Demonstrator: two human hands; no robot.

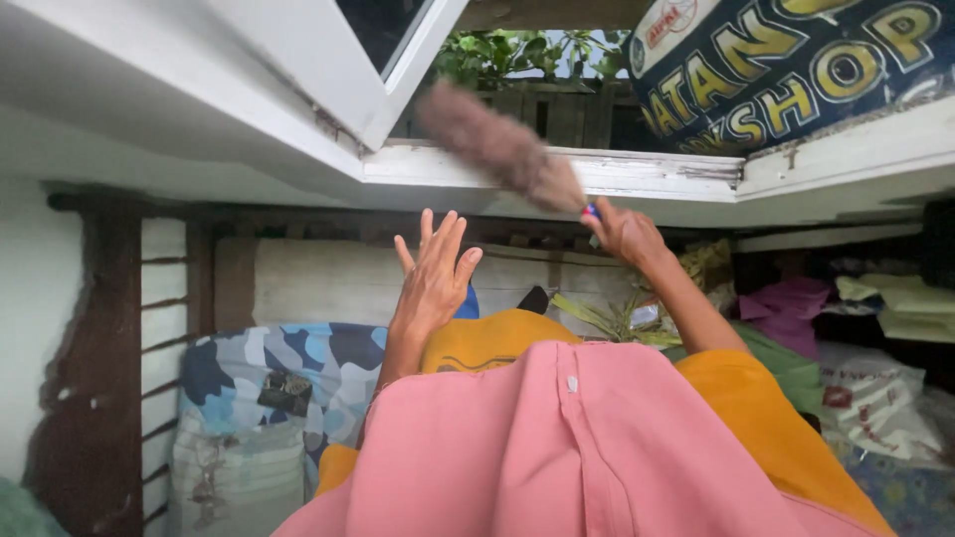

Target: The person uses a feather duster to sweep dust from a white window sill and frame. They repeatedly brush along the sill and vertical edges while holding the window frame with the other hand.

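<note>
My right hand (625, 234) grips the handle of a brown fluffy duster (497, 147), whose blurred head sweeps along the white window sill (657, 174). My left hand (434, 280) is raised, fingers spread, holding nothing, in front of the pale wall below the sill. A white window sash (328, 70) hangs open above and to the left of the duster. My pink shirt (577, 447) and orange sleeves fill the lower middle of the view.
A blue camouflage-pattern pillow (269, 373) lies lower left against a dark wooden bed frame (99, 348). Folded clothes and bags (856, 348) pile up on the right. A dark printed banner (796, 60) hangs outside at upper right, next to green plants (507, 55).
</note>
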